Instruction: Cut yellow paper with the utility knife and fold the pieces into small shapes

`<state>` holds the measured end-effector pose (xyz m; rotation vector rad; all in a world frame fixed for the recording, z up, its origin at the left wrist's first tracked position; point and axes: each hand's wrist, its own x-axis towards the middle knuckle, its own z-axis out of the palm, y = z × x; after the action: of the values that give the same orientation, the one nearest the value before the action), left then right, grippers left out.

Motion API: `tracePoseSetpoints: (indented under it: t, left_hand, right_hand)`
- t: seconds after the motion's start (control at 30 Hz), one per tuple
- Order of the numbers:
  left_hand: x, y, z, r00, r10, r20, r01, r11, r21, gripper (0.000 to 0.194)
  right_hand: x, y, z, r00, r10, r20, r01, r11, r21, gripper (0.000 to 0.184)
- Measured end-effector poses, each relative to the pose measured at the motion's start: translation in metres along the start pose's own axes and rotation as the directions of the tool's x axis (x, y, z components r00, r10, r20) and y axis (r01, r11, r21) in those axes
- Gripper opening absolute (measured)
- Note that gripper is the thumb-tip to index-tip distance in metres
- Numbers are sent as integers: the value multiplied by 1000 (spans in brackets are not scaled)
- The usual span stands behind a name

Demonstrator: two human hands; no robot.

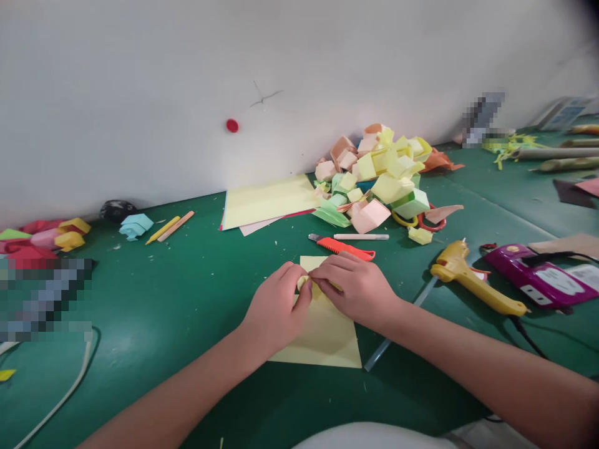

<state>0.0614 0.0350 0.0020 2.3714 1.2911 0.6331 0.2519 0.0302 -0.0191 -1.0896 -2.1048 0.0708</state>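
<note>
Small yellow paper piece [303, 283] is pinched between the fingertips of the left hand [277, 304] and right hand [354, 285], over a yellow sheet [327, 342] on the bench [187, 293]. An orange cutter [344, 247] lies just beyond, a glue gun [478, 282] right, folded papers [384, 165] heaped far right.

The paper sheet [327, 340] looked pale yellow to me, and so did the paper piece [303, 282]; the tabletop [196, 299] was deep green, the cutter [346, 248] orange-red, the glue gun [482, 285] mustard yellow.
</note>
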Motion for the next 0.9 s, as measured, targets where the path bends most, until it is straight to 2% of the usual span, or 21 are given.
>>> tracePoseSetpoints:
  t: [0.3,0.43,0.57,0.73,0.9]
  left_hand:
    - [3,-1,-1,992,-111,57,120,974,-194,16]
    - [5,-1,-2,989,-142,51,151,955,-257,20]
    - [6,0,-3,985,-162,62,173,938,-300,23]
    - [7,-2,-4,979,-189,77,204,905,-374,26]
    - [8,-5,-4,974,-208,88,226,871,-437,20]
  right_hand:
    - [2,0,-2,996,87,0,-86,985,152,14]
    - [5,1,-4,992,122,11,-120,949,291,11]
    - [7,2,-4,977,205,52,-209,895,393,9]
    - [7,1,-4,949,300,95,-312,852,421,7]
    - [9,-1,-6,934,345,91,-349,831,433,6]
